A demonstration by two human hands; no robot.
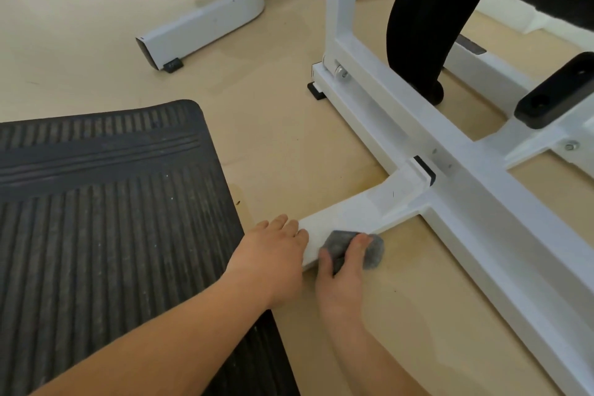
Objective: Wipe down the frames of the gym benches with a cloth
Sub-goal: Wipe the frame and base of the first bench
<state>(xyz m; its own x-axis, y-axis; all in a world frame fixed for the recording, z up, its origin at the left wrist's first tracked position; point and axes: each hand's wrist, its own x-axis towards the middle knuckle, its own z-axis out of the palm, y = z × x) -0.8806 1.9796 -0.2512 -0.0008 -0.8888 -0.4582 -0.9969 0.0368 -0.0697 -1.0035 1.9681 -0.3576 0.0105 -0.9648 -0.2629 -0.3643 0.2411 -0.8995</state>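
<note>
Cloth (pixel 374 251), bunched in the gripping right hand (pixel 340 283), presses the near side of the frame leg (pixel 347 215); left hand (pixel 273 251) lies straight-fingered on its end, probably bracing.

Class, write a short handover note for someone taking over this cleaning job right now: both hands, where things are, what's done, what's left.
Left hand: rests on the end of the white bench frame's floor leg.
Right hand: grips the grey cloth against that leg's near side.
Done: cannot tell which parts are wiped.
Left: likely the rest of this frame, then the other bench frame behind.
</note>
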